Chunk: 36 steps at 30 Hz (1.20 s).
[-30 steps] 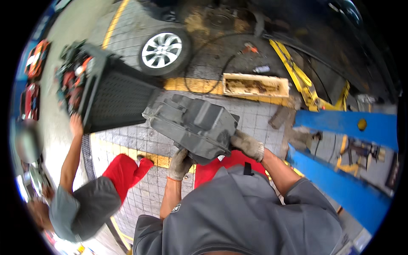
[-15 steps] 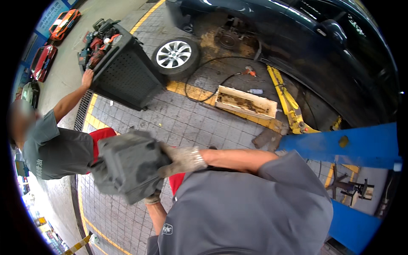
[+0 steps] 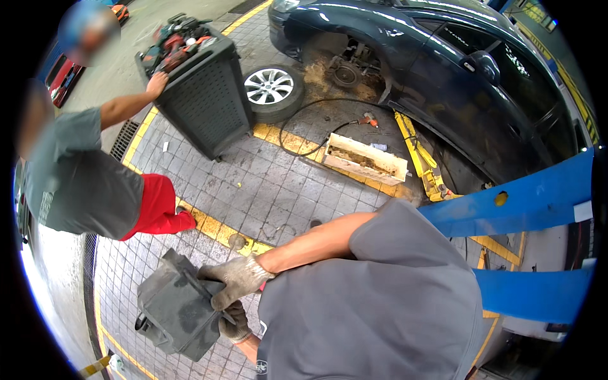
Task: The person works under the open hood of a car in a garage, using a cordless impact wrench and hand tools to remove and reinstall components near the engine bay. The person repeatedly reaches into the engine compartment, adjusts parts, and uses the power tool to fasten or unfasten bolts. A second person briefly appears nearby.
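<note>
A dark grey moulded plastic housing [image 3: 177,310], box-shaped with ribs and a round opening at one corner, is held in front of my body at the lower left. My right hand [image 3: 237,278], in a dirty knitted work glove, is closed on its upper edge, with the thumb pressed on the near side. My left hand [image 3: 235,322], gloved too, grips the near edge just below; its fingers are partly hidden by the housing. The housing hangs tilted above the tiled floor.
At the left a person [image 3: 95,177] in grey and red rests a hand on a dark tool cart [image 3: 206,95] piled with power tools. Beyond are a removed wheel [image 3: 271,92], a dark car [image 3: 437,69], a wooden box [image 3: 364,166], a yellow lift arm [image 3: 421,158] and blue beams [image 3: 506,202].
The housing, still in both my hands, has moved down in view and turned. My view has shifted, and the other person now appears farther from the housing.
</note>
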Tool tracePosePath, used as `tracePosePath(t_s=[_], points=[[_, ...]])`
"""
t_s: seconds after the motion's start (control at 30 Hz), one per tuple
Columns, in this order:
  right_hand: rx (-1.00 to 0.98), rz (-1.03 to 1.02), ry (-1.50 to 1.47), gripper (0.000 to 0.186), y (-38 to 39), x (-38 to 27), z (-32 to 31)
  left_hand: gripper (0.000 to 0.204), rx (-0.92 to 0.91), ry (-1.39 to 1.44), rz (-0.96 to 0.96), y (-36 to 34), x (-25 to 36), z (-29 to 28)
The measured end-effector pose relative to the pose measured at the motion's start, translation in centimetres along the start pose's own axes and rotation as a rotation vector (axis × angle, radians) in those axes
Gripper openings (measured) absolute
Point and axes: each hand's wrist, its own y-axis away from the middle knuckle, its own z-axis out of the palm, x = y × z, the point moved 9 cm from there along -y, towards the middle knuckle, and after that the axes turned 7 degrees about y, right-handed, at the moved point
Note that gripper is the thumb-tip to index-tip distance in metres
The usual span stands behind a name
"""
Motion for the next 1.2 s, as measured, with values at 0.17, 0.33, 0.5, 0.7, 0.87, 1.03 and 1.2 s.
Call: tracePosePath(t_s=[0.17, 0.33, 0.5, 0.7, 0.87, 1.03, 1.2], points=[[-0.176, 0.031, -0.031, 0.106, -8.9, -1.7, 9.4, 0.027, 0.076, -0.062, 0.29, 7.8, 10.2, -4.6], [-0.265, 0.066, -0.113, 0.106, -15.2, -3.3, 15.9, 0.037, 0.124, -0.133, 0.339, 12.9, 16.9, -4.1], [-0.332, 0.083, 0.022, 0.111, -20.5, -3.7, 18.9, 0.049, 0.193, -0.251, 0.392, 16.0, 24.6, -9.1], [-0.33, 0.1, 0.107, 0.111, -27.9, -5.0, 17.9, 0.051, 0.469, -0.645, 0.581, 14.3, 33.1, -14.3], [-0.31, -0.016, 0.259, 0.1, -33.4, -3.0, 19.1, 0.058, 0.825, -1.696, 0.732, 16.3, 39.7, -17.5], [-0.406, -0.012, 0.423, 0.1, -41.5, -4.7, 17.5, 0.072, 0.956, -1.375, 1.051, 16.3, 50.8, -7.8], [-0.513, -0.179, 0.586, 0.105, -48.4, -6.4, 18.6, 0.086, 0.403, -0.226, 1.025, 11.8, 57.9, -0.7]])
